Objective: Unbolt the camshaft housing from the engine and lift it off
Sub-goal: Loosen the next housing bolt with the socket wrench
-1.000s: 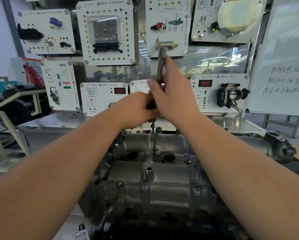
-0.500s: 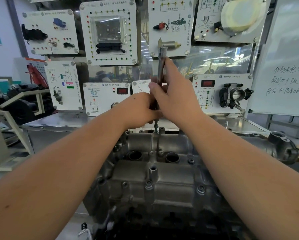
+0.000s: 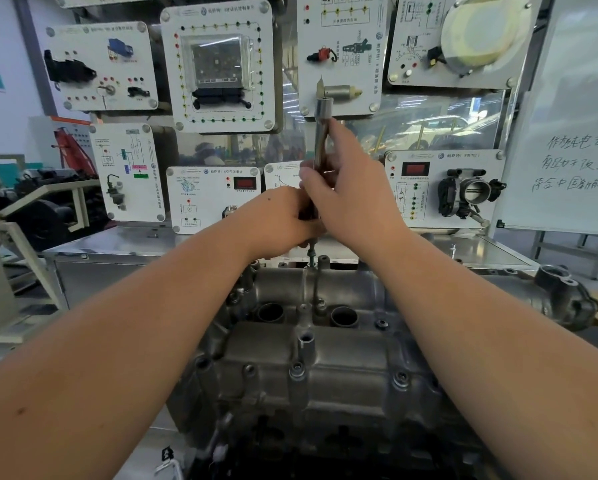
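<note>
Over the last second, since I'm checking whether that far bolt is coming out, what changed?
Nothing visibly changed. The right hand and left hand grip the upright steel socket driver as before, its tip on the bolt at the far edge of the grey cast camshaft housing; any turning is not discernible.

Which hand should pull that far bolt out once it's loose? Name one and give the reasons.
Left, probably. The left hand grips the low end of the wrench, just above the raised bolt at the camshaft housing far edge. The right hand holds higher up the shaft, better kept steadying the tool.
</note>
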The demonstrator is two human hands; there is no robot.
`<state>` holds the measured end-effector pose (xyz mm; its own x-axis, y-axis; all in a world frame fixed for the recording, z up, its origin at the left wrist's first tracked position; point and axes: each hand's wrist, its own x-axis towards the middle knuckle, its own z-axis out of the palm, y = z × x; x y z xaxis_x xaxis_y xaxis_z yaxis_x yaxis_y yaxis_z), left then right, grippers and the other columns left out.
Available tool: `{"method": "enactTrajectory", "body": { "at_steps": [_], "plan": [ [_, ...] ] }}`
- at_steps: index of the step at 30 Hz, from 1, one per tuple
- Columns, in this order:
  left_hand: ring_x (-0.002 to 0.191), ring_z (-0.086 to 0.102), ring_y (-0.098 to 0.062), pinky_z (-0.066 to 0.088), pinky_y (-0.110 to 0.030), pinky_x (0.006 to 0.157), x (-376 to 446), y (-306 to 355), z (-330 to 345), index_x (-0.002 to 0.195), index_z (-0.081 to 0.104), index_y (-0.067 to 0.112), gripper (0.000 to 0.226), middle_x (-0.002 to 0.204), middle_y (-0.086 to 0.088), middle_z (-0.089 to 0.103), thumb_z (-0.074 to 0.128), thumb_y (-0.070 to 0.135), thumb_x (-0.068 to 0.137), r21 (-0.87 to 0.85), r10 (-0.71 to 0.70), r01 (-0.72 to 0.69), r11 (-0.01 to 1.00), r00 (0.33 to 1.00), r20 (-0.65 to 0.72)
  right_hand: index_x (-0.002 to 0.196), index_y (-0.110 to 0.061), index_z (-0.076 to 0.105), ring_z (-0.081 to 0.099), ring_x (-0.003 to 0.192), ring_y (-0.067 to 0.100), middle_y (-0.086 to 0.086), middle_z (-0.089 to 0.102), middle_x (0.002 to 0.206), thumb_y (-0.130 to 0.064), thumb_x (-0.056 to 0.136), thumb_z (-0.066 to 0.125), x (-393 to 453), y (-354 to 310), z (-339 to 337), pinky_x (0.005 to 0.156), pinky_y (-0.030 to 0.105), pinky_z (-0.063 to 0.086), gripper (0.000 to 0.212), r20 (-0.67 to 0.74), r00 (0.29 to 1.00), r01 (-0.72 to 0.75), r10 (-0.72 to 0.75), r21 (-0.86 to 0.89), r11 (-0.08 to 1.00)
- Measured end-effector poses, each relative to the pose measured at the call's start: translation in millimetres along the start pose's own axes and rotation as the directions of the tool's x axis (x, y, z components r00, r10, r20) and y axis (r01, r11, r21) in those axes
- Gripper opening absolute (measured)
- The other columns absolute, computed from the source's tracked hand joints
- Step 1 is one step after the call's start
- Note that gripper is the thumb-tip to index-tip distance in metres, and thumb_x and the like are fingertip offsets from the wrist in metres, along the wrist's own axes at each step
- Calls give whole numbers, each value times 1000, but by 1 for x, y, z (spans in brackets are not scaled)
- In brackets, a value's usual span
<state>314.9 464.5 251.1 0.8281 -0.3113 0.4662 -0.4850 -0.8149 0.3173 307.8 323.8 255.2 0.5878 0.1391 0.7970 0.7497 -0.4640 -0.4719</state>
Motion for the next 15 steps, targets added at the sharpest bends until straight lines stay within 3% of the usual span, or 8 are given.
{"method": "enactTrajectory", "body": {
  "at_steps": [4, 6, 9, 11, 13, 15],
  "plan": [
    [56, 60, -3, 41, -13, 49, 1, 0, 1, 80, 63, 17, 30, 69, 2, 69, 62, 44, 91, 20, 3, -3, 1000, 1000, -11, 129, -17, 59, 60, 76, 5, -11, 63, 84, -26, 98, 62, 2, 1, -1, 67, 10, 42, 33, -51, 999, 11, -15, -74, 997],
    [58, 61, -5, 44, -17, 54, 0, 1, 1, 85, 67, 14, 28, 73, 0, 71, 61, 40, 92, 6, -10, 10, 1000, 1000, -10, 127, -12, 57, 65, 79, 10, -3, 68, 85, -22, 100, 58, 4, 2, 0, 72, 19, 50, 29, -28, 1000, 4, -7, -91, 996],
    [75, 71, -16, 58, -41, 77, -1, 1, -1, 92, 71, 15, 15, 78, 2, 75, 62, 26, 96, -76, -39, 41, 996, 999, 31, 141, -10, 45, 70, 89, 21, 5, 71, 96, -17, 103, 52, 4, 0, 0, 82, 41, 57, 40, 19, 1000, -21, 22, -44, 999],
    [80, 73, -20, 58, -47, 84, -3, 3, -3, 92, 72, 18, 12, 77, 3, 76, 64, 26, 95, -91, -33, 37, 995, 998, 47, 146, -13, 41, 71, 87, 21, 6, 71, 96, -17, 103, 50, 2, 0, 1, 81, 45, 58, 44, 36, 999, -18, 18, -2, 1000],
    [78, 74, -20, 60, -48, 82, -4, 5, -4, 87, 71, 24, 10, 75, 4, 76, 65, 31, 93, -95, -28, 32, 995, 998, 50, 145, -17, 43, 69, 83, 16, 1, 71, 91, -22, 102, 55, 1, 0, 0, 76, 36, 57, 45, 19, 1000, -2, 2, 1, 1000],
    [72, 73, -15, 61, -43, 75, -4, 5, -4, 84, 69, 26, 11, 73, 8, 75, 66, 34, 91, -85, -28, 32, 996, 999, 45, 135, -18, 53, 64, 80, 8, -9, 66, 88, -27, 98, 61, 1, 1, 0, 70, 14, 49, 38, -28, 1000, 13, -14, -32, 999]
  ]
}}
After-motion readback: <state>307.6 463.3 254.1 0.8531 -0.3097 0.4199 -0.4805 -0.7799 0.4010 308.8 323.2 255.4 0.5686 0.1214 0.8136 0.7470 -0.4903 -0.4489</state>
